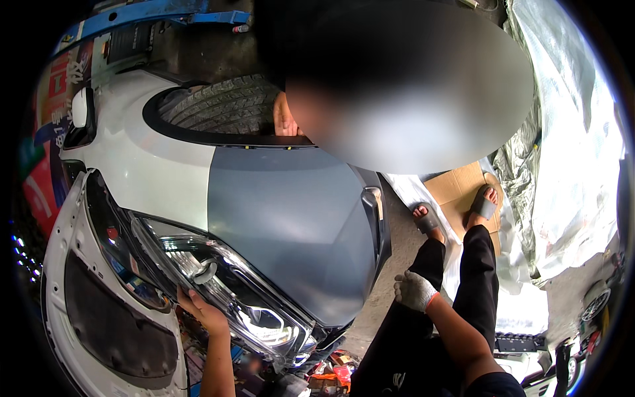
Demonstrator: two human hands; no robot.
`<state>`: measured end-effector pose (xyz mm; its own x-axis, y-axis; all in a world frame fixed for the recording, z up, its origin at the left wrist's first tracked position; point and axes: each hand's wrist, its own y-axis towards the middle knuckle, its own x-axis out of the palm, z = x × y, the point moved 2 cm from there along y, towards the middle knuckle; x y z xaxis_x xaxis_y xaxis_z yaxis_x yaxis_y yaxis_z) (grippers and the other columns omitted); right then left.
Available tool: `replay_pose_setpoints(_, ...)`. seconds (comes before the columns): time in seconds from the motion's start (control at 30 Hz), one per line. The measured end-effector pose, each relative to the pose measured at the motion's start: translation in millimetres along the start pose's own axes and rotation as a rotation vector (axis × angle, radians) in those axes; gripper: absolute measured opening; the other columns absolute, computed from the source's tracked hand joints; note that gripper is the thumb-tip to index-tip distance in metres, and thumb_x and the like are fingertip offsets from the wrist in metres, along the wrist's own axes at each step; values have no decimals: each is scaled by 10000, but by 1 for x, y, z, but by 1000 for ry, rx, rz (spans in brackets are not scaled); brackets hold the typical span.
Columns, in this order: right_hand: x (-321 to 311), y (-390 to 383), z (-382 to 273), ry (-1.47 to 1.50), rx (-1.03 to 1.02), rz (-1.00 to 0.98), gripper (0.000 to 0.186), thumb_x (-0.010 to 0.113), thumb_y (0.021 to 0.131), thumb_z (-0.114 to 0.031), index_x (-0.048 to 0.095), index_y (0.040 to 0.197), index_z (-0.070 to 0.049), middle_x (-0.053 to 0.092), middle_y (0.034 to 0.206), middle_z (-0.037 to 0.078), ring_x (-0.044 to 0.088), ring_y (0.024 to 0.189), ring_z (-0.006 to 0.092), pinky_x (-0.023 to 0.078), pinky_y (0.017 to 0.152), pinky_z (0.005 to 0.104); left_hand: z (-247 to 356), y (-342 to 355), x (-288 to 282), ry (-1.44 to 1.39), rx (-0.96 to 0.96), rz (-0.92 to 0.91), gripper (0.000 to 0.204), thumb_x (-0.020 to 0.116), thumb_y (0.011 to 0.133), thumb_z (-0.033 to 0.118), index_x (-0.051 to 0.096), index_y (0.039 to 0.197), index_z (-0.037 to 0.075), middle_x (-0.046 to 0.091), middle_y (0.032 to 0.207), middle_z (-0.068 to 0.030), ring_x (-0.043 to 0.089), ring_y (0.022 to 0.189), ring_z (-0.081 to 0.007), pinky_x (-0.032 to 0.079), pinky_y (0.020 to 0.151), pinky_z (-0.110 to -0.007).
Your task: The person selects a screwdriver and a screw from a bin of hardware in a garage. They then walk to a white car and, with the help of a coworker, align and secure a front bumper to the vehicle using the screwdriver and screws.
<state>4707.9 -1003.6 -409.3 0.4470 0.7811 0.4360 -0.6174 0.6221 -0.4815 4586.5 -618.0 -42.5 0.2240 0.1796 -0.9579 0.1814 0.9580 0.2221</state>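
Observation:
My bare left hand (206, 316) is at the inner edge of the car's headlight (228, 281), its fingers gripping the housing; the undersides of the fingers are hidden. The headlight has a clear lens and lies between the raised white hood (66, 291) and the grey bumper cover (284, 218). My right hand (415, 291), in a white knit glove with an orange cuff, is held over my thigh with its fingers curled; nothing shows in it. Across the car, a co-worker's hand (285, 119) touches the wheel-arch edge beside the tyre (221, 106).
A white fender (169, 178) adjoins the grey bumper cover. By my sandalled feet lie flattened cardboard (460, 185) and silvery sheeting (569, 145). The co-worker's blurred body fills the upper middle. A blue metal beam (139, 13) stands beyond the car, and assorted items (337, 374) lie below the headlight.

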Motion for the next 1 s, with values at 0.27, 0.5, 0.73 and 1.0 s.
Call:
replay_pose_setpoints(0.27, 4, -2, 0, -7, -17, -2, 312, 508, 954, -362, 525, 1042, -62, 578, 858, 94, 533, 762, 237, 459, 734, 348, 2, 0, 2, -43, -14, 11, 656, 385, 1001, 451, 288, 1383, -73, 321, 1374, -244, 378, 1243, -307, 285, 1072, -407)
replay_pose_setpoints(0.5, -1, 1, 0, 4, -18, -28, 303, 521, 948, -358, 534, 1024, -65, 582, 854, 88, 539, 757, 229, 464, 725, 342, -2, 1, 2, -43, 27, 16, 626, 374, 1011, 417, 282, 1386, -76, 316, 1375, -243, 365, 1255, -309, 271, 1082, -407)
replay_pose_setpoints(0.73, 4, -1, 1, -18, -31, 6, 311, 506, 956, -365, 527, 1028, -63, 579, 847, 88, 541, 744, 228, 464, 715, 337, -2, 1, 2, -17, 41, 17, 621, 374, 1014, 406, 283, 1385, -83, 316, 1371, -246, 357, 1266, -317, 258, 1089, -414)
replay_pose_setpoints(1.0, 5, -1, 1, -20, -31, 7, 309, 494, 962, -367, 527, 1027, -67, 577, 836, 86, 539, 730, 228, 461, 702, 336, -2, 1, 2, -8, 44, 5, 626, 371, 1015, 405, 275, 1387, -89, 310, 1370, -246, 358, 1268, -317, 254, 1091, -414)
